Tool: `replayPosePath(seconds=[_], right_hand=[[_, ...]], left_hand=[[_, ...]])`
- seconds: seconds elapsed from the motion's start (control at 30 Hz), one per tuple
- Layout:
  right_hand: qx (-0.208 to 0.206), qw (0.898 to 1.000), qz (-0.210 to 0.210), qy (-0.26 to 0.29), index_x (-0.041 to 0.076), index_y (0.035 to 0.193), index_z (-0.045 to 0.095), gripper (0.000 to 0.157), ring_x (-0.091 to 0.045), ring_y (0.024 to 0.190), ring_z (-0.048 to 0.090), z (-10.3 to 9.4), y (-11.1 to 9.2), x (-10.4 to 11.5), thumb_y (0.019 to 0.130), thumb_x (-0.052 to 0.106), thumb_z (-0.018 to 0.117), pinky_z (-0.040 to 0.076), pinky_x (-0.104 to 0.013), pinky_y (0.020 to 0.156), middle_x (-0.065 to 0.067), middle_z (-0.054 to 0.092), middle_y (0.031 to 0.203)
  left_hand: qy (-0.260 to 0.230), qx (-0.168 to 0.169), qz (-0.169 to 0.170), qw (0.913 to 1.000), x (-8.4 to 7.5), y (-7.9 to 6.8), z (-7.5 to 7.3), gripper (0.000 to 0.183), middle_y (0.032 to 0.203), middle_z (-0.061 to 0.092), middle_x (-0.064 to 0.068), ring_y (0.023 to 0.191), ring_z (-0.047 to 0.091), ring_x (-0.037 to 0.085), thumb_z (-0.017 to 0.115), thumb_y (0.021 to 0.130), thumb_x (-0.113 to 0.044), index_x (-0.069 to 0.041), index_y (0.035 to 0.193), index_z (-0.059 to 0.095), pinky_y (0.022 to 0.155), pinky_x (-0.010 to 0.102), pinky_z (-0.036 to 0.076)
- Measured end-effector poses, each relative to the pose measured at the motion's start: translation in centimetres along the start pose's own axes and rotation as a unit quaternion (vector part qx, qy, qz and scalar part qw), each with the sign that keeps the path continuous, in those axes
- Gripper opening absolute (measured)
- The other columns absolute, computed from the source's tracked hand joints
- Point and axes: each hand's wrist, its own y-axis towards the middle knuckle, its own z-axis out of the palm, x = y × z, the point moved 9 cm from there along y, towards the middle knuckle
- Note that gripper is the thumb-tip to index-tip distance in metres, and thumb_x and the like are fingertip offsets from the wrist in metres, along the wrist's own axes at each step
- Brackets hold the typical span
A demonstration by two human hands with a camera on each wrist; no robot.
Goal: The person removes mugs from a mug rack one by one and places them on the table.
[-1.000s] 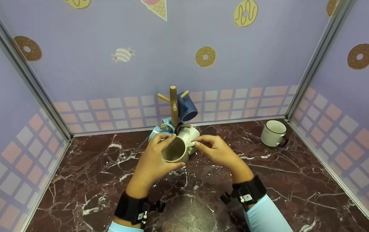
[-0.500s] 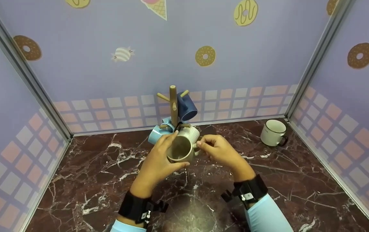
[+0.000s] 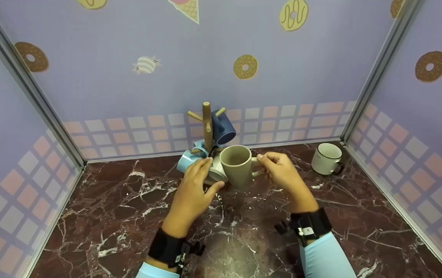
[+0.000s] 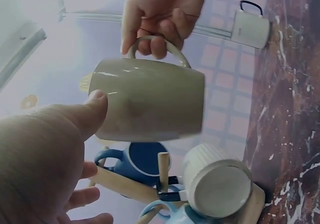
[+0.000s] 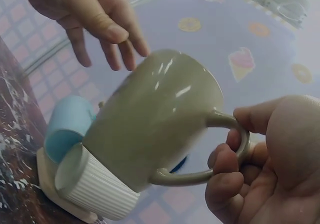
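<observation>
My right hand (image 3: 283,172) grips the handle of an olive-beige mug (image 5: 155,119), which is held up with its mouth facing upward in the head view. Just left of the mug is my left hand (image 3: 196,187), fingers spread and relaxed, holding nothing. Its thumb (image 4: 92,114) overlaps the mug's side in the left wrist view. Behind them stands a wooden mug tree (image 3: 207,131). A dark blue mug (image 3: 224,131) hangs on its upper right peg. Lower down hang a light blue mug (image 3: 188,160) and a white ribbed mug (image 4: 217,181) with a dark handle.
A white enamel mug (image 3: 326,159) with a dark rim and handle stands at the right, near the back corner. The dark red marbled tabletop (image 3: 109,216) is bounded by purple patterned panels (image 3: 302,77) at the back and both sides.
The olive-beige mug has moved right, away from the left hand, which no longer holds it. My right hand has shifted right with the handle. More of the white ribbed mug's near end shows.
</observation>
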Motion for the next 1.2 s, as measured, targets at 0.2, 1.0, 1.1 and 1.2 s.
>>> replayPosePath(seconds=[0.2,1.0,1.1,1.2], right_hand=[[-0.061,0.997,0.018,0.031,0.001,0.084,0.065,0.04,-0.01,0.052,0.053,-2.6,0.0,-0.6,0.118,0.024,0.062,0.046,-0.021,0.045,0.002,0.06,0.068],[-0.283,0.953,0.083,0.071,0.006,0.079,0.064,0.044,-0.007,0.054,0.06,-13.6,-0.9,-8.4,0.117,0.028,0.063,0.052,-0.02,0.046,0.004,0.06,0.068],[-0.302,0.946,0.087,0.078,0.005,0.08,0.064,0.043,-0.007,0.054,0.061,-14.4,-1.2,-9.5,0.117,0.029,0.063,0.054,-0.021,0.046,0.005,0.062,0.067],[-0.319,0.94,0.09,0.084,0.005,0.08,0.064,0.044,-0.005,0.051,0.061,-15.0,-1.4,-10.5,0.117,0.029,0.063,0.055,-0.022,0.045,0.005,0.063,0.066]], left_hand=[[0.048,0.053,0.01,0.9974,-0.9,-0.2,2.2,0.075,0.179,0.048,0.016,0.17,0.039,0.044,0.067,0.11,-0.053,-0.01,0.169,0.053,0.137,0.068,0.035],[0.103,0.188,0.039,0.9759,-3.5,-2.6,10.2,0.079,0.187,0.034,0.006,0.176,0.028,0.032,0.062,0.111,-0.059,-0.019,0.175,0.044,0.143,0.058,0.026],[0.107,0.199,0.043,0.9733,-3.6,-2.8,10.9,0.08,0.188,0.032,0.005,0.177,0.027,0.031,0.062,0.11,-0.06,-0.019,0.176,0.043,0.144,0.057,0.025],[0.104,0.207,0.043,0.9718,-3.7,-3.1,11.5,0.08,0.188,0.03,0.003,0.177,0.027,0.031,0.061,0.11,-0.061,-0.021,0.176,0.043,0.144,0.056,0.024]])
